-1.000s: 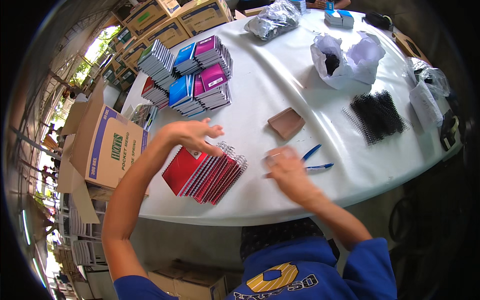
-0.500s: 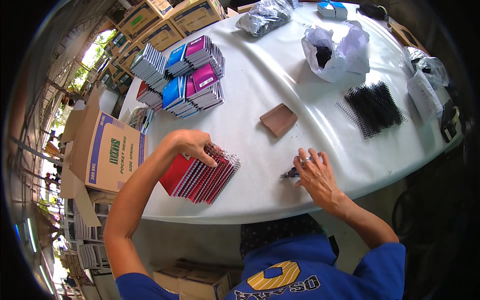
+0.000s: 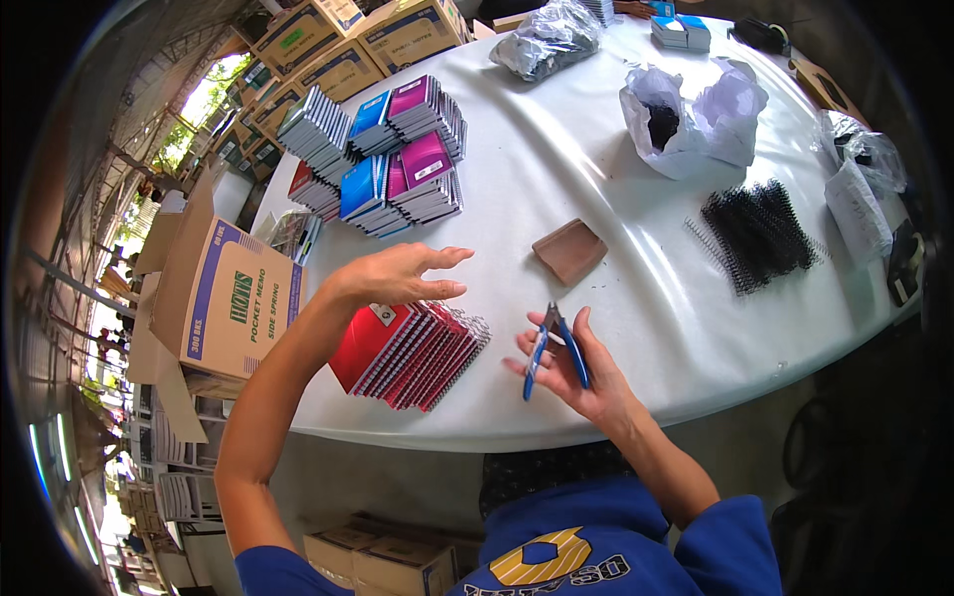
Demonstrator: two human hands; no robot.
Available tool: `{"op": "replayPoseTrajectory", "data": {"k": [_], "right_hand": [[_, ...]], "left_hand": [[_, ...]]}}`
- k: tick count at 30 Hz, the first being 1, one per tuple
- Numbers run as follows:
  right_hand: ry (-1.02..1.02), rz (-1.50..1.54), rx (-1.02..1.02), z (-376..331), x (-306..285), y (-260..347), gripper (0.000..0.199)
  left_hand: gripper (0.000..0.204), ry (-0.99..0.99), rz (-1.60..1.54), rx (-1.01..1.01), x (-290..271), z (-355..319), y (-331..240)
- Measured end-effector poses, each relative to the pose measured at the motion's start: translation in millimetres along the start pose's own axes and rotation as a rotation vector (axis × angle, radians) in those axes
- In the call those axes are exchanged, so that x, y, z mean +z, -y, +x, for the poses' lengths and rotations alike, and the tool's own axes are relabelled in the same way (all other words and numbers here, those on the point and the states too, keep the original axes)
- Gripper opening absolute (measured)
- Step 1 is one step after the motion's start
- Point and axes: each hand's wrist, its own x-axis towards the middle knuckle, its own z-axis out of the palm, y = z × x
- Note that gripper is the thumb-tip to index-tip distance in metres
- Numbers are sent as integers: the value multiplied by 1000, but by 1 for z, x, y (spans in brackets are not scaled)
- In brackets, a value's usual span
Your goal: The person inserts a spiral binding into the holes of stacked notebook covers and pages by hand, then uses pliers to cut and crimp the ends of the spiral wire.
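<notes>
My left hand (image 3: pixel 402 274) hovers over the near end of the table, thumb and fingers apart, holding nothing. Just below it lies a slanted stack of red spiral notebooks (image 3: pixel 370 350), their coils toward the right. Blue-handled wire nippers (image 3: pixel 538 368) rest in my right hand (image 3: pixel 596 385), palm turned up and the jaws pointing away from me. The nippers' handles are spread. Beyond them on the table is a small brown, slightly curved piece (image 3: pixel 570 250) with tiny dark bits beside it.
Blue, purple and red notebooks (image 3: pixel 422 159) stand in piles at the far left. An open cardboard box (image 3: pixel 238 298) is left of my arm. Black spiral coils (image 3: pixel 763 238) lie on the right, below a white bag (image 3: pixel 730 119). The white table (image 3: pixel 477 417) curves near my body.
My left hand has lifted off the red notebooks and opened. My right hand has picked the nippers up from the table and turned palm up. The view has shifted slightly.
</notes>
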Motion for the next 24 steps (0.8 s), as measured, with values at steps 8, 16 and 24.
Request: {"op": "replayPoseTrajectory", "data": {"k": [8,16,24], "right_hand": [[163,151,172,14,-16,-29,59],[343,-256,383,28,43,-63,84],[352,-302,435,47,63,-65,91]], "left_hand": [[67,-139,135,135,9,3,16],[60,8,-134,-27,15,8,1],[60,-51,-301,40,21,6,15]]}}
